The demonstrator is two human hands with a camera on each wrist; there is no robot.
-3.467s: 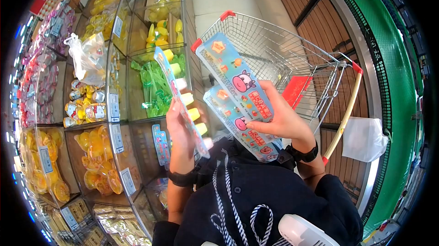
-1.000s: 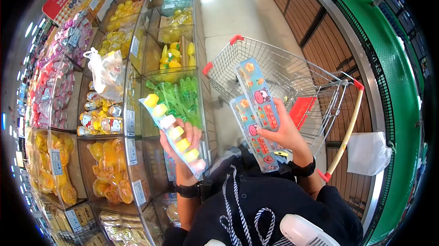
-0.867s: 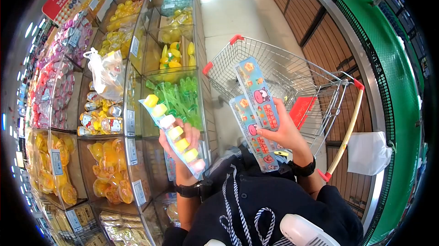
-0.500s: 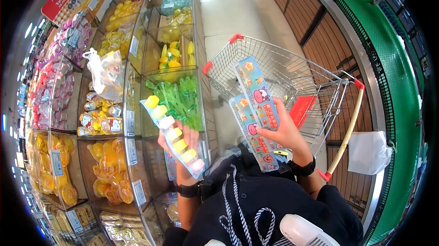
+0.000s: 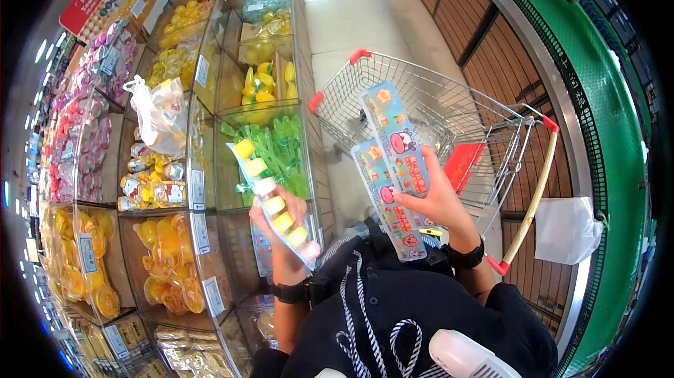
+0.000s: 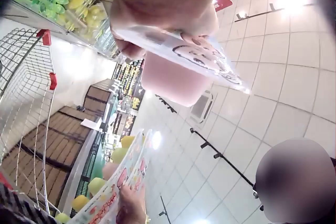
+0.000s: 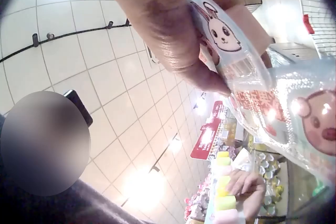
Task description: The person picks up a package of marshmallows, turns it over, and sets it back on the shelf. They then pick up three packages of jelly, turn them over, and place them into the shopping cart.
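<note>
My left hand grips one long blue pack, its row of yellow, white and pink cups turned up toward the head camera. In the left wrist view a pink cup shows close below that hand. My right hand holds two long blue printed packs, overlapping like a fan, with the thumb across them; the upper pack shows a cow picture and the lower pack lies to its left. In the right wrist view a rabbit picture is beside the right hand.
A wire shopping cart stands ahead, a white bag hanging near its handle. Clear bins on the left hold green items, yellow packs and orange cups. A tied plastic bag rests on the bins.
Since the oldest frame, the left pack has turned so its cups face up, and the view has shifted. In the last half second that pack has tilted slightly and moved a little right.
</note>
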